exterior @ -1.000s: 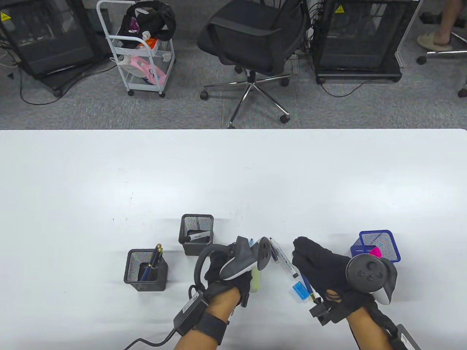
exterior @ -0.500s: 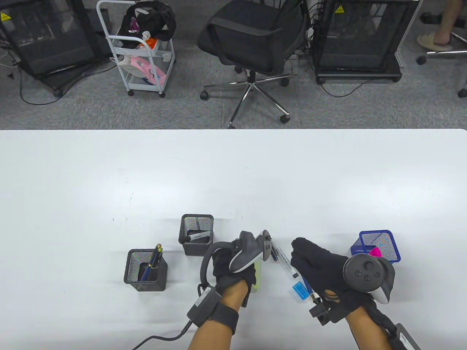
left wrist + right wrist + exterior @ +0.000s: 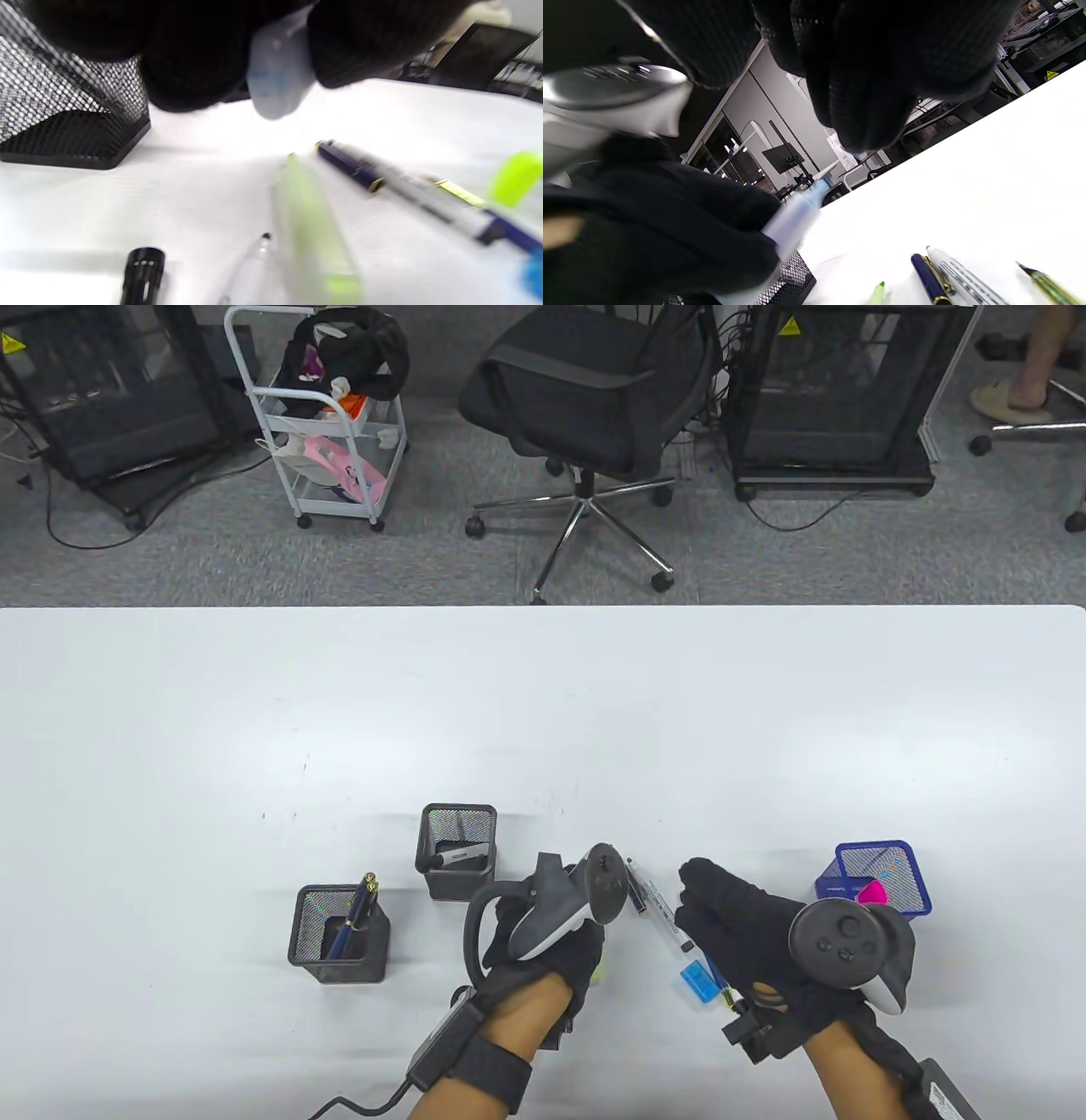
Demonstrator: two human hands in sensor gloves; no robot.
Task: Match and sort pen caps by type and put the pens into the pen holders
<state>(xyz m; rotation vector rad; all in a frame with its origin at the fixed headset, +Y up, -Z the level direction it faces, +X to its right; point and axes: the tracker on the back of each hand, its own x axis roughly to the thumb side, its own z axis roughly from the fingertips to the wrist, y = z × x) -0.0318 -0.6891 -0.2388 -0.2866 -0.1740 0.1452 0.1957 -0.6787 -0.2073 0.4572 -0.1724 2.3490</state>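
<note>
The left hand (image 3: 543, 954) has its grip closed on a pale translucent pen (image 3: 278, 70), pinched between thumb and fingers. In the table view this hand sits at about six o'clock on the white surface (image 3: 543, 712), its tracker covering the fingers. The right hand (image 3: 747, 933) lies at four o'clock, fingers pointing up-left; its grip seems loose and empty, though the palm side is hidden here. Between the hands lie a white marker (image 3: 666, 918) and a blue cap (image 3: 700, 984). A black mesh holder (image 3: 339, 933) with dark blue pens stands at eight o'clock of the left hand, a second black holder (image 3: 456, 848) at ten o'clock, and a blue mesh holder (image 3: 878, 875) beyond the right hand.

In the left wrist view a blurred yellow-green highlighter (image 3: 314, 228), a navy pen (image 3: 352, 167) and a black cap (image 3: 142, 275) lie on the surface below the held pen.

In the right wrist view the right fingers (image 3: 874, 84) hang relaxed, holding nothing.
</note>
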